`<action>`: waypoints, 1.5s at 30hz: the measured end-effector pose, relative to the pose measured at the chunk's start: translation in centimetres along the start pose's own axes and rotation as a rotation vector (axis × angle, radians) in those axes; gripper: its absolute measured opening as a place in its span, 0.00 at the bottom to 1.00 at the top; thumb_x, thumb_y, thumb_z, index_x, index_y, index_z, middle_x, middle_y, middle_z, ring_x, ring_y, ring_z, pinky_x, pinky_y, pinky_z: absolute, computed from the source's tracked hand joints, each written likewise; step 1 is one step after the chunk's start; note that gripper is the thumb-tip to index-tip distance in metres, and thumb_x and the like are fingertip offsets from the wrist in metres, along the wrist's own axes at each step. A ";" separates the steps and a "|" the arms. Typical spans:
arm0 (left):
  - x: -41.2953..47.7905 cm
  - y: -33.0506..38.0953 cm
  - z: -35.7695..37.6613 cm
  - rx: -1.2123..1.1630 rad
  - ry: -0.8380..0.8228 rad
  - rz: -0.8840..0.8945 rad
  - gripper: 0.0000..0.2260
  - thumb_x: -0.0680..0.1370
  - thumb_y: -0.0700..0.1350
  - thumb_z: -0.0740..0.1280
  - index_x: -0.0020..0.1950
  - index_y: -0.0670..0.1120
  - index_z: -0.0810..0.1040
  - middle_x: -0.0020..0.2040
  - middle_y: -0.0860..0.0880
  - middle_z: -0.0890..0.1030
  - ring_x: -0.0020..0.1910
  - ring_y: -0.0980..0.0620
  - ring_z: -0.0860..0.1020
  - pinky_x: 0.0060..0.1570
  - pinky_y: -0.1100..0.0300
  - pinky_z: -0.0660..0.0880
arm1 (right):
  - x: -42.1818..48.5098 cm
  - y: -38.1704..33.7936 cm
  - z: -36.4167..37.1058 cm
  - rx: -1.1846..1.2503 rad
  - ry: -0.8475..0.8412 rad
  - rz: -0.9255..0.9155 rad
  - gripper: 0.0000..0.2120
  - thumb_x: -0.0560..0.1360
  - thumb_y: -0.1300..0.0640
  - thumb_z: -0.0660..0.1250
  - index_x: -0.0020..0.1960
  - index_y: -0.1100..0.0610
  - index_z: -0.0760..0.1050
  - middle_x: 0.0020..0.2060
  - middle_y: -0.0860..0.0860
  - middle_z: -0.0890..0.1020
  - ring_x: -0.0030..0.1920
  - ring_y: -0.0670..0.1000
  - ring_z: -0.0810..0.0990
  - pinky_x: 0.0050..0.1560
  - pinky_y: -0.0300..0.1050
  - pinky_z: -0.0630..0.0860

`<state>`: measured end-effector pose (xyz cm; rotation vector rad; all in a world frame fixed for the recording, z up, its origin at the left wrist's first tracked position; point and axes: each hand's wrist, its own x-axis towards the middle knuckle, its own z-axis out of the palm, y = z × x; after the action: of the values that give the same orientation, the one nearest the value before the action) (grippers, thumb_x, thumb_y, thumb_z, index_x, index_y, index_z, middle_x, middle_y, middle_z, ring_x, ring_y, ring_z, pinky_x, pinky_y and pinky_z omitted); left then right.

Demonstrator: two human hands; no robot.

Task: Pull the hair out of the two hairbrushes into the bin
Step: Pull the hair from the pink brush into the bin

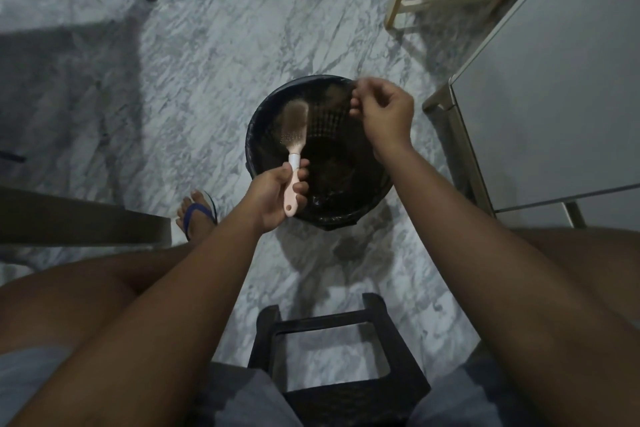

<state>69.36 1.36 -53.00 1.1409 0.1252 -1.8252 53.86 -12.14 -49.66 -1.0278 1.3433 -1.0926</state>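
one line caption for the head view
Left hand holds hairbrush over bin; right hand pinches hair.

The left hand (277,196) holds a pink hairbrush (295,146) by its handle over the black bin (256,135), bristles full of hair (296,114). The right hand (384,114) is above the bin's far rim, its fingertips (356,101) pinched together. The bin stands on a marble floor (207,45).

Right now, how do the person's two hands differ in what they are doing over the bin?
The left hand is wrapped around the pink handle of the hairbrush, holding it bristles-up; the right hand holds no brush, fingers pinched as if on strands, too blurred to confirm. The left hand sits at the near rim of the bin; the right hand is over the far rim. Both hover over the bin.
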 end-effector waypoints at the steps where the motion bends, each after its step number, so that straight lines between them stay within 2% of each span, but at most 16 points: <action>1: 0.1 -0.1 -0.2 -0.033 0.025 0.010 0.13 0.84 0.44 0.52 0.61 0.43 0.73 0.38 0.51 0.73 0.29 0.57 0.68 0.28 0.66 0.67 | 0.3 -0.5 -0.1 0.068 0.061 -0.027 0.07 0.80 0.60 0.67 0.50 0.62 0.82 0.37 0.52 0.83 0.36 0.45 0.81 0.41 0.42 0.82; 4: 0.2 -0.2 -0.8 -0.058 0.095 0.051 0.13 0.85 0.44 0.51 0.62 0.43 0.73 0.39 0.51 0.74 0.28 0.58 0.69 0.28 0.64 0.72 | 0.9 -1.7 -0.7 0.188 0.237 -0.087 0.07 0.81 0.60 0.66 0.48 0.59 0.81 0.38 0.52 0.83 0.36 0.44 0.80 0.40 0.44 0.83; 7: 0.0 -0.1 -1.1 -0.007 0.098 0.061 0.15 0.85 0.46 0.51 0.64 0.43 0.74 0.41 0.52 0.75 0.29 0.58 0.71 0.32 0.62 0.77 | 1.2 0.0 -1.0 -0.050 0.207 0.014 0.08 0.81 0.59 0.65 0.44 0.55 0.80 0.38 0.53 0.83 0.35 0.45 0.81 0.40 0.48 0.84; 9: -0.1 -0.1 -1.1 0.033 0.090 0.059 0.15 0.85 0.46 0.52 0.65 0.44 0.75 0.43 0.52 0.78 0.30 0.57 0.74 0.34 0.59 0.79 | 0.9 1.6 -1.6 -0.478 -0.079 0.214 0.04 0.79 0.60 0.66 0.50 0.57 0.80 0.48 0.58 0.84 0.44 0.51 0.83 0.48 0.53 0.83; 11: -0.2 0.0 -0.9 0.079 0.081 0.056 0.16 0.85 0.47 0.53 0.66 0.44 0.76 0.44 0.51 0.80 0.32 0.56 0.77 0.36 0.57 0.80 | 0.4 2.5 -2.2 -1.056 -0.478 0.342 0.16 0.77 0.61 0.67 0.64 0.61 0.74 0.61 0.60 0.78 0.59 0.59 0.79 0.60 0.53 0.78; 12: -0.3 0.0 -0.8 0.105 0.075 0.053 0.16 0.85 0.47 0.54 0.66 0.45 0.76 0.45 0.52 0.80 0.32 0.56 0.77 0.36 0.57 0.80 | 0.0 2.5 -2.2 -1.203 -0.612 0.341 0.22 0.76 0.61 0.67 0.69 0.63 0.69 0.66 0.61 0.74 0.64 0.60 0.76 0.63 0.52 0.75; 13: -0.4 0.0 -0.7 0.138 0.067 0.050 0.16 0.85 0.48 0.54 0.66 0.45 0.76 0.45 0.52 0.80 0.33 0.55 0.77 0.36 0.56 0.80 | -0.3 2.4 -1.8 -1.198 -0.657 0.287 0.28 0.76 0.61 0.67 0.74 0.63 0.64 0.69 0.61 0.71 0.67 0.61 0.73 0.66 0.51 0.73; 15: -0.6 0.0 -0.5 0.216 0.045 0.044 0.16 0.84 0.48 0.55 0.67 0.47 0.76 0.46 0.53 0.80 0.33 0.56 0.76 0.36 0.56 0.80 | -0.6 2.2 -0.8 -0.879 -0.605 0.194 0.34 0.76 0.61 0.67 0.79 0.57 0.59 0.74 0.58 0.69 0.69 0.58 0.73 0.68 0.51 0.74; 18: -0.6 -0.2 -0.2 0.272 0.015 0.032 0.15 0.84 0.48 0.55 0.68 0.48 0.75 0.45 0.53 0.79 0.31 0.56 0.73 0.34 0.59 0.77 | -0.6 2.0 0.9 -0.425 -0.412 0.195 0.29 0.78 0.49 0.69 0.76 0.52 0.65 0.63 0.53 0.79 0.59 0.52 0.81 0.53 0.51 0.84; 21: -0.3 -0.5 0.1 0.296 -0.020 0.032 0.15 0.84 0.46 0.55 0.68 0.47 0.74 0.44 0.52 0.77 0.30 0.55 0.71 0.30 0.60 0.72 | -0.5 1.1 1.7 -0.505 -0.296 0.021 0.23 0.75 0.43 0.71 0.67 0.52 0.78 0.53 0.50 0.85 0.52 0.47 0.83 0.52 0.45 0.83; 25: 0.1 -0.9 0.0 0.328 -0.035 0.030 0.15 0.85 0.45 0.54 0.67 0.46 0.75 0.43 0.50 0.78 0.32 0.54 0.70 0.30 0.60 0.70 | 0.3 0.9 1.6 -0.652 -0.167 -0.162 0.08 0.76 0.53 0.72 0.51 0.55 0.86 0.44 0.49 0.87 0.47 0.45 0.84 0.55 0.42 0.79; 34: 0.5 -1.6 0.0 0.182 0.106 0.047 0.13 0.84 0.43 0.53 0.64 0.44 0.73 0.42 0.49 0.74 0.30 0.55 0.69 0.26 0.63 0.67 | 1.9 -1.4 -0.1 -0.444 0.108 -0.413 0.07 0.78 0.55 0.69 0.47 0.57 0.84 0.40 0.48 0.85 0.42 0.44 0.83 0.46 0.39 0.80; 38: 0.8 -1.1 0.1 0.124 0.165 0.052 0.13 0.83 0.44 0.54 0.62 0.45 0.75 0.43 0.49 0.74 0.28 0.56 0.70 0.23 0.63 0.67 | 1.5 -0.3 -1.0 -0.320 0.323 -0.458 0.08 0.79 0.55 0.66 0.48 0.59 0.81 0.42 0.51 0.83 0.43 0.49 0.81 0.44 0.47 0.80; 40: 0.8 -0.9 0.1 0.130 0.153 0.058 0.13 0.83 0.44 0.55 0.62 0.46 0.76 0.44 0.49 0.75 0.29 0.56 0.71 0.24 0.63 0.67 | 1.4 0.6 -1.5 -0.455 0.199 -0.318 0.07 0.79 0.58 0.64 0.50 0.59 0.80 0.45 0.53 0.83 0.46 0.51 0.81 0.50 0.48 0.80; 43: 0.5 -0.6 0.2 0.140 0.094 0.072 0.14 0.83 0.44 0.54 0.64 0.45 0.75 0.43 0.50 0.76 0.30 0.55 0.70 0.25 0.64 0.66 | 0.7 1.8 -2.0 -1.037 -0.289 0.133 0.14 0.77 0.61 0.66 0.62 0.61 0.77 0.60 0.59 0.79 0.59 0.58 0.79 0.57 0.45 0.75; 45: 0.4 -0.6 0.2 0.161 0.060 0.066 0.14 0.83 0.44 0.54 0.66 0.45 0.74 0.42 0.50 0.76 0.30 0.55 0.69 0.25 0.64 0.64 | 0.1 1.8 -1.9 -1.065 -0.406 0.147 0.22 0.75 0.63 0.67 0.68 0.62 0.72 0.66 0.61 0.75 0.64 0.60 0.75 0.60 0.46 0.73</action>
<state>68.72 1.33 -53.35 1.2976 -0.0244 -1.7683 52.01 -11.79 -51.45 -1.7440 1.6189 0.0480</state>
